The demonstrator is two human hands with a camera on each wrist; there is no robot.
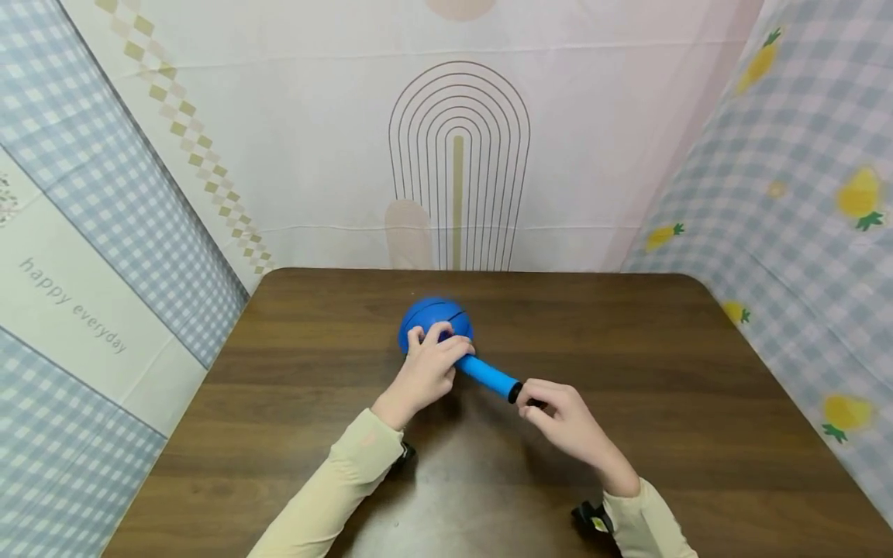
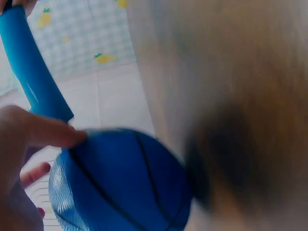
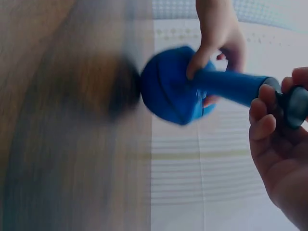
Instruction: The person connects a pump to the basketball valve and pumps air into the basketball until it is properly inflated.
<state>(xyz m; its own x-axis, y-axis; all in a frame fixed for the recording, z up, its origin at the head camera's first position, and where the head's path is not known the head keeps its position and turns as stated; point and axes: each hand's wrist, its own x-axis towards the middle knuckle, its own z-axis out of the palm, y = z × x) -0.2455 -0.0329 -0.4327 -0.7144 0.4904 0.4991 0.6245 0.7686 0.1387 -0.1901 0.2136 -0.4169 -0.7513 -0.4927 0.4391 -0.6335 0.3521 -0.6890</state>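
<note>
A blue ball point(image 1: 427, 310) with black lines sits on the table, its outline slightly angular in the right wrist view. A blue hand pump point(image 1: 488, 377) with a black end slants down from it to the right, its front end against the ball. My left hand point(image 1: 427, 368) grips the pump's front end where it meets the ball, the thumb point(image 3: 198, 62) lying along the joint. The needle is hidden there. At the other end my right hand point(image 1: 568, 422) holds the pump's black handle point(image 3: 297, 107), close to the barrel, with fingers curled round it.
The brown wooden table point(image 1: 314, 434) has rounded far corners. A pale patterned cloth point(image 1: 321, 155) hangs behind it, with checked cloths point(image 1: 788, 232) at both sides. Black wrist straps point(image 1: 591, 518) show by the sleeves.
</note>
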